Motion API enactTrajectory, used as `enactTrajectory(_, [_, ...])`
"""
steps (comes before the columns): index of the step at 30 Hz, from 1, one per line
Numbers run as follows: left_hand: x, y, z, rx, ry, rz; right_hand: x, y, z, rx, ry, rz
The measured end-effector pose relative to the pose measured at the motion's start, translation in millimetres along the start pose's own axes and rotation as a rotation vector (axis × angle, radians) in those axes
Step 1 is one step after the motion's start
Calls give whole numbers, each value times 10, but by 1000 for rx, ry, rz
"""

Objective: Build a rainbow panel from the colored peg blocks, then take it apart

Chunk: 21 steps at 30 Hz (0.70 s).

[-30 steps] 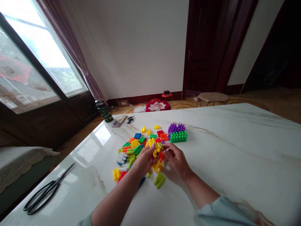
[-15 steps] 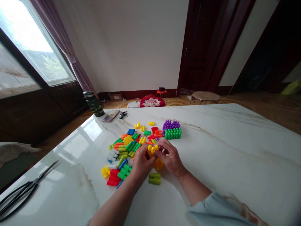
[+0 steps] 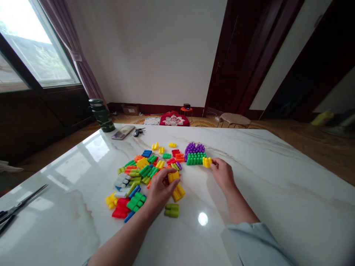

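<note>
A heap of coloured plastic blocks (image 3: 138,173) lies on the white marble table (image 3: 263,184). My left hand (image 3: 158,190) rests at the heap's right edge, its fingers curled onto a yellow block (image 3: 173,176), with another yellow block (image 3: 179,192) just beside it. My right hand (image 3: 222,173) pinches a small yellow block (image 3: 206,162) and holds it against the right end of a green row of blocks (image 3: 195,159), which is joined to a purple row (image 3: 193,148). An olive-green block (image 3: 172,210) lies alone in front of my left hand.
Black scissors (image 3: 16,208) lie at the table's left edge. A camouflage flask (image 3: 101,115), a phone (image 3: 123,132) and keys (image 3: 138,131) sit at the far corner. Beyond the table are a stool (image 3: 234,119), a red cushion (image 3: 174,120) and dark doors.
My hands, together over the heap before, have separated. The right hand carried a small yellow block right to the green row; the left stayed at the heap. The view turned rightwards.
</note>
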<state>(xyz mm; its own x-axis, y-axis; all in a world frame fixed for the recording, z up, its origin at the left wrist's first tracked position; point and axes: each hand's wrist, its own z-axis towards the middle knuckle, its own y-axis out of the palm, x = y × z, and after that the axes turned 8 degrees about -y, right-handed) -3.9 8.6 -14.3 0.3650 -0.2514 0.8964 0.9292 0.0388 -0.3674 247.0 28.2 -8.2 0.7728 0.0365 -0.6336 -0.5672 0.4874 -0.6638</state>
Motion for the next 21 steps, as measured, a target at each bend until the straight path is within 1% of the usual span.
enactTrajectory(2, [-3, -3, 4, -8, -4, 15, 79, 53, -7, -62, 29, -11])
enactTrajectory(4, [1, -10, 4, -11, -9, 30, 84, 93, -22, -53, 21, 2])
enactTrajectory(7, [2, -17, 2, -11, -18, 26, -18, 70, -44, 5, 56, -40])
enactTrajectory(11, [-21, -13, 4, -27, -25, 11, -215, 9, -91, 0, 151, -157])
enactTrajectory(14, [-42, -8, 9, -29, -19, 21, -266, 74, -125, -10, 128, -200])
enactTrajectory(18, [-57, -6, 12, -26, -4, 45, -136, 231, -110, 13, 61, -203])
enactTrajectory(21, [-45, -7, 8, -15, 9, 49, -4, 295, -69, 50, 27, -163])
